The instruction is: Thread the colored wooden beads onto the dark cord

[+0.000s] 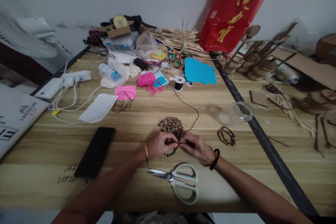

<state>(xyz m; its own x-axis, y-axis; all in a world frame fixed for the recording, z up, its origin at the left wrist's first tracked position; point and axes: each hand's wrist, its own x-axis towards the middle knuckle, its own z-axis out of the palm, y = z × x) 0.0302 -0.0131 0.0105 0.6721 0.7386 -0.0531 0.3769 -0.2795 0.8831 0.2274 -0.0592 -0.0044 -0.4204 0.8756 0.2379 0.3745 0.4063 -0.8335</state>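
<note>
Together, the left hand (160, 144) and right hand (195, 147) pinch a brown cord (195, 115) carrying a beaded strand (172, 153), fingertips pressed close, just before the bead pile (170, 125) on the worktop (249, 168); scissors (178, 180) lie nearer; a white board (15, 119) reads "LAOTECHE"; pencilled digits (68, 174) beside the phone (95, 151) are illegible; the red bag (233, 10) bears gold characters.

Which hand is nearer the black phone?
Left. The left hand lies right of the black phone; the right hand is farther right, beyond it. Both pinch the beaded cord.
</note>
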